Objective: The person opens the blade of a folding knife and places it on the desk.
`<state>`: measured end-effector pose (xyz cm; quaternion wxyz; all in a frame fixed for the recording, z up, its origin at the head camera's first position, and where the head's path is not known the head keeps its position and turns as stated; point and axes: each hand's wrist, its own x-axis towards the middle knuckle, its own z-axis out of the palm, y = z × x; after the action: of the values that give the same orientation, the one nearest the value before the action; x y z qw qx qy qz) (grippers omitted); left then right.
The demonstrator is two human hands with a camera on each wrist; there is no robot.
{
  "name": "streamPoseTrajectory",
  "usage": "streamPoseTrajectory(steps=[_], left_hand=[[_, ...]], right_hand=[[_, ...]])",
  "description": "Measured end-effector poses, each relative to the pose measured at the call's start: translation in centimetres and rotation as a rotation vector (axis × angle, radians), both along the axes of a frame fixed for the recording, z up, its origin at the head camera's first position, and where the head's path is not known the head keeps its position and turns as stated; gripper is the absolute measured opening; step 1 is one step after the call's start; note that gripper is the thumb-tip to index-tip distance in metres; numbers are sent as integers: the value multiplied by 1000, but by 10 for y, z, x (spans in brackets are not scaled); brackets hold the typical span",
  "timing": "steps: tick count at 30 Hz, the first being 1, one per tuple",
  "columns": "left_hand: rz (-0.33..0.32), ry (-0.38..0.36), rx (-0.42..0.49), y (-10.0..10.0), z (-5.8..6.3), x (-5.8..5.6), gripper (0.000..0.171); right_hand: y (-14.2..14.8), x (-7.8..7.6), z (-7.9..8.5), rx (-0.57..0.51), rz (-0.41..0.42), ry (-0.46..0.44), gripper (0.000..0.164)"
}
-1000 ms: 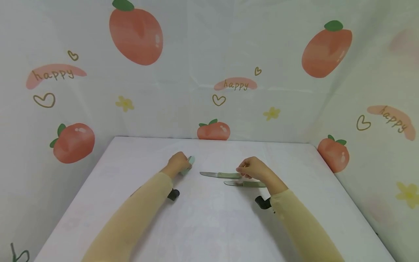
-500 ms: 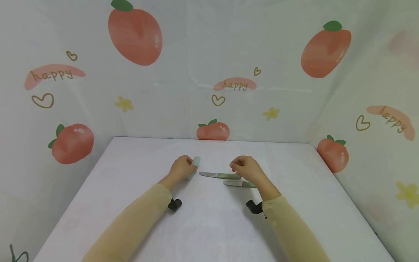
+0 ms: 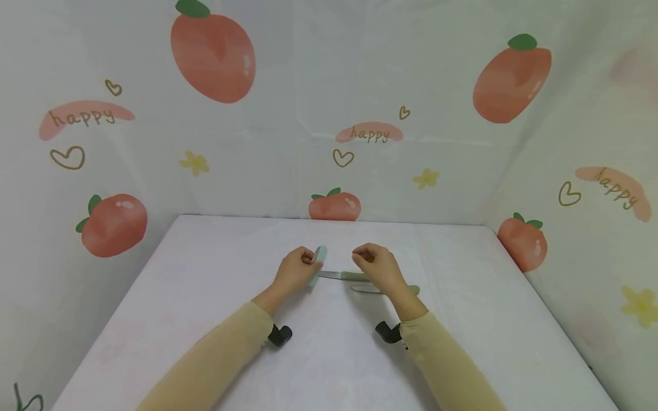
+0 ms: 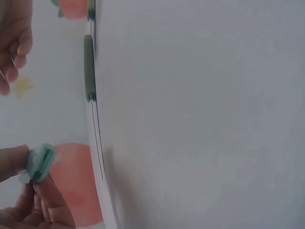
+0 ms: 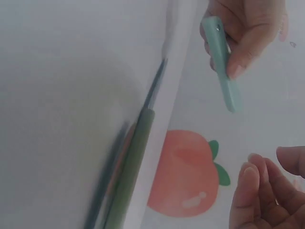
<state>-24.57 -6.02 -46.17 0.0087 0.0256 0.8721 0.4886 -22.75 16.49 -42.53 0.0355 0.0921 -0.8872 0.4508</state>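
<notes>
My left hand (image 3: 294, 272) pinches a slim mint-green handle-like piece (image 5: 219, 52) between thumb and fingers, above the table. It has a small hole near one end in the right wrist view, and a slot shows in its end in the left wrist view. My right hand (image 3: 381, 270) hovers opposite, fingers bent, thumb apart, nothing between them. Below lie two green-handled knives, blades pointing left. The farther knife (image 3: 352, 276) has its blade tip close by the mint piece and its handle end behind my right hand. Right forearm and hand partly cover the nearer knife (image 3: 366, 289).
The white table (image 3: 329, 354) meets a pale curtain (image 3: 288, 114) printed with fruit, hearts and "happy" at the back and both sides. Black wrist cameras (image 3: 281, 335) hang under both sleeves.
My left hand has carried the mint-green piece to the right, toward the middle. My right hand has moved left over the knives, toward it. The knives have stayed put.
</notes>
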Motion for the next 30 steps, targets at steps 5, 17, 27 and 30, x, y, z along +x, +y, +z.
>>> streamPoseTrajectory(steps=[5,17,27,30], left_hand=[[-51,36,106,8,-1,8,26],[-150,48,227,22,8,23,24],[-219,52,184,24,11,28,23],[-245,42,134,23,11,28,22]], right_hand=[[-8,1,-6,-27,20,42,21],[-22,1,-11,-94,45,118,23],[-20,2,-12,-138,129,4,22],[-19,3,-13,-125,150,-30,21]])
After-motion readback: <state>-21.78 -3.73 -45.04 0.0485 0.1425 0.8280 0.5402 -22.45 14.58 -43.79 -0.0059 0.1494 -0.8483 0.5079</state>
